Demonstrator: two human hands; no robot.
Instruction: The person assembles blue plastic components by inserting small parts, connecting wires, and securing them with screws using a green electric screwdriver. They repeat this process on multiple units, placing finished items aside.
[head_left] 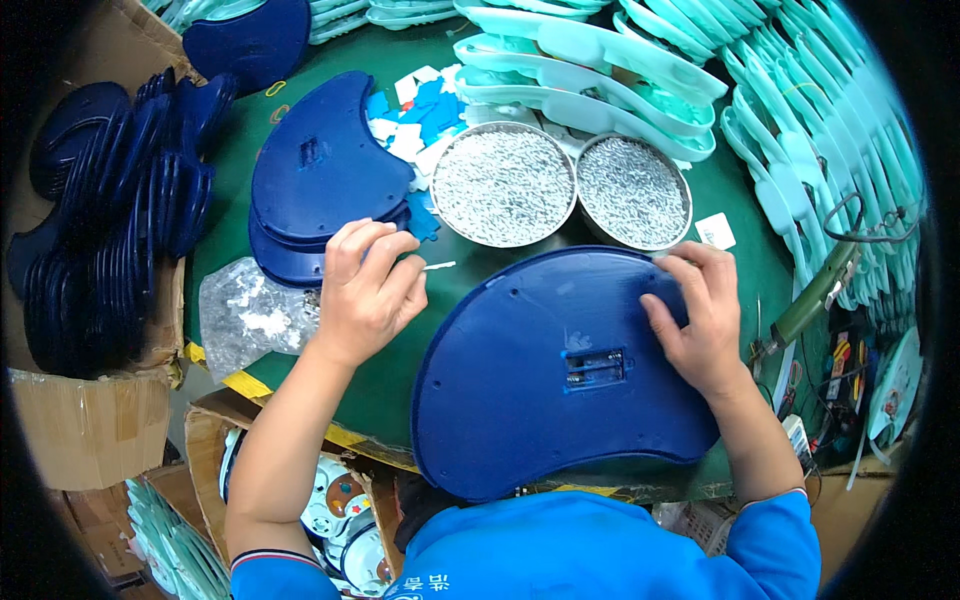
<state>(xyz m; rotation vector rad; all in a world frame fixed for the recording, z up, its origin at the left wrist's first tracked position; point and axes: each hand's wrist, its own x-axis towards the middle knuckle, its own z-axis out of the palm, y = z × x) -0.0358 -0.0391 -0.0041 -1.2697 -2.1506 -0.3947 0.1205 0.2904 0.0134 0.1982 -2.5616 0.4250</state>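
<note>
A dark blue, kidney-shaped plastic shell [510, 370] lies in front of me, with an opened battery compartment [594, 369] showing metal springs. My right hand [705, 320] grips its upper right edge, thumb on the face and fingers curled at the rim. My left hand [368, 290] is closed, its fingers curled together left of the shell; what they hold, if anything, is hidden. Beside those fingers shows a thin white stick [440, 265]. Just beyond the shell stand two round tins, a larger one [503, 240] and a smaller one [628, 240], both full of tiny silvery pieces, apparently screws.
More blue shells [325, 170] lie stacked at the left, and others fill a cardboard box [90, 410]. A clear plastic bag [250, 315] sits by my left wrist. Mint-green plastic parts [590, 85] crowd the back and right. A green electric screwdriver [815, 295] hangs at the right.
</note>
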